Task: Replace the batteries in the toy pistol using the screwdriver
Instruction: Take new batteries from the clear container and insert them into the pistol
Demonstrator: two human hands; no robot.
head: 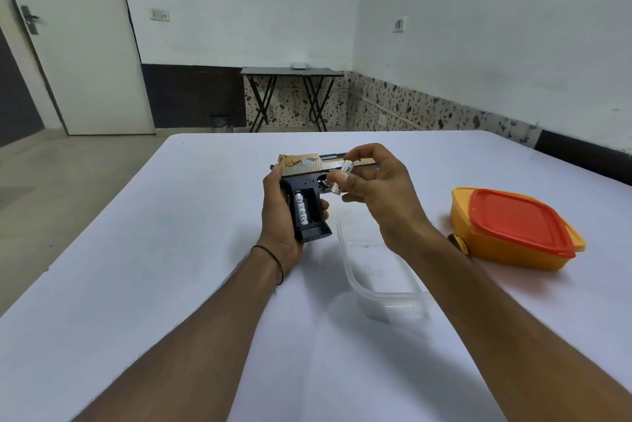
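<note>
The table [171, 250] is bare white. The left hand [278, 216] wraps tight around the toy gun [304, 189], its grip open with one battery [301, 211] inside. The right hand [372, 189] pinches a loose battery [344, 174] just above. Match the ends, then push it into the empty slot gently.

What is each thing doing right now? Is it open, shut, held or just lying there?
Toy pistol: held in the left hand, battery compartment open.
Battery in the grip: seated in one slot; the slot beside it looks empty.
Loose battery: pinched in the right hand's fingers.
Yellow box: red lid on, shut.
Clear container: open, no lid.
Screwdriver: lying on the table, mostly hidden.
</note>
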